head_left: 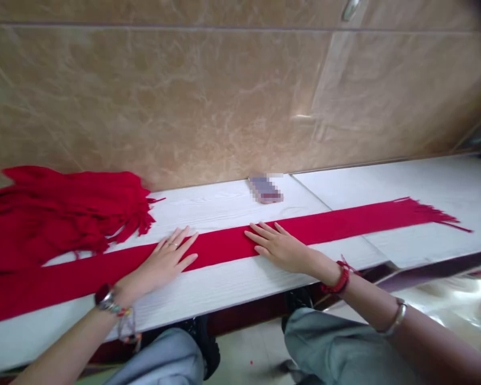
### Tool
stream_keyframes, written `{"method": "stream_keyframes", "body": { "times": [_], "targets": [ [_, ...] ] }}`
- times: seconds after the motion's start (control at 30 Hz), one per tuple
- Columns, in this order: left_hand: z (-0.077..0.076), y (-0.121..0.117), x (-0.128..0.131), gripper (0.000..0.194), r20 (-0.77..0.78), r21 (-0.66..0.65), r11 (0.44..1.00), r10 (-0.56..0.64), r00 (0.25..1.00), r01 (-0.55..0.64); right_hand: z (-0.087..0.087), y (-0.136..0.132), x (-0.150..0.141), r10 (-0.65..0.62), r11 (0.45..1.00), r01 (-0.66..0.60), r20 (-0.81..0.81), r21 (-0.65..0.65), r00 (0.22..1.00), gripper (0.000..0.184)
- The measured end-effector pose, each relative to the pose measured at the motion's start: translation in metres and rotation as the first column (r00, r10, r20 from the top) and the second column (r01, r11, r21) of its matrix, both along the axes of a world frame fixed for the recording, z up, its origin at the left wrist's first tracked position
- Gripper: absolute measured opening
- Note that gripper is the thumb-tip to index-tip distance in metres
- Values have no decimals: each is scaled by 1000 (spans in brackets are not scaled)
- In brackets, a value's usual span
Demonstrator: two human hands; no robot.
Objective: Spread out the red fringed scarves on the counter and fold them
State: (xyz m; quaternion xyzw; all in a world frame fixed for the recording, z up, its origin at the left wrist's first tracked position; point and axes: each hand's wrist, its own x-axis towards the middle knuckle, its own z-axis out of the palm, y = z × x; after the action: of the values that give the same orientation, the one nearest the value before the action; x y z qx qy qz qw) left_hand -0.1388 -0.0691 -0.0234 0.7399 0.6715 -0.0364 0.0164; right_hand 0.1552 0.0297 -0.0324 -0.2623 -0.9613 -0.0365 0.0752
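Observation:
A long red scarf (224,247) lies stretched flat along the white bench, in a narrow strip. Its fringed end (433,212) points to the right, with the strands loose. My left hand (166,259) rests flat on the scarf left of centre, fingers spread. On the strip's middle, my right hand (278,247) also lies flat with its fingers apart. Neither hand grips the cloth. The scarf's left part runs out of view beside a heap of red fringed scarves (76,214).
A phone, partly blurred out (265,190), lies behind the scarf near the tiled wall (208,107). A seam crosses the white bench top (396,182). Below the front edge show my knees (328,342) and the pale floor (244,347).

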Motion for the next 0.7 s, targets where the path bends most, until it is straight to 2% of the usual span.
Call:
{"method": "stream_keyframes", "body": {
  "times": [0.13, 0.23, 0.33, 0.47, 0.6, 0.7],
  "targets": [
    [0, 9, -2, 57, -34, -103, 990, 95, 995, -98, -3, 27, 67, -221, 972, 225, 62, -63, 973, 46],
    [4, 25, 24, 56, -43, -83, 982, 165, 985, -168, -6, 49, 117, -354, 924, 362, 84, -123, 931, 48],
    [7, 56, 71, 58, -8, -71, 991, 112, 994, -112, -9, 73, 168, -451, 872, 464, 117, -153, 885, 48],
    [9, 107, 152, 65, 27, -98, 990, -99, 995, 102, -12, 104, 234, -545, 816, 560, 131, -146, 828, 46],
    [10, 148, 231, 64, 80, -108, 952, -280, 957, 288, -11, 122, 284, -549, 833, 549, 14, -67, 836, 43],
    [10, 169, 277, 64, 127, -94, 926, -354, 927, 366, -3, 117, 295, -511, 860, 510, -51, -16, 858, 40]
  ]
}}
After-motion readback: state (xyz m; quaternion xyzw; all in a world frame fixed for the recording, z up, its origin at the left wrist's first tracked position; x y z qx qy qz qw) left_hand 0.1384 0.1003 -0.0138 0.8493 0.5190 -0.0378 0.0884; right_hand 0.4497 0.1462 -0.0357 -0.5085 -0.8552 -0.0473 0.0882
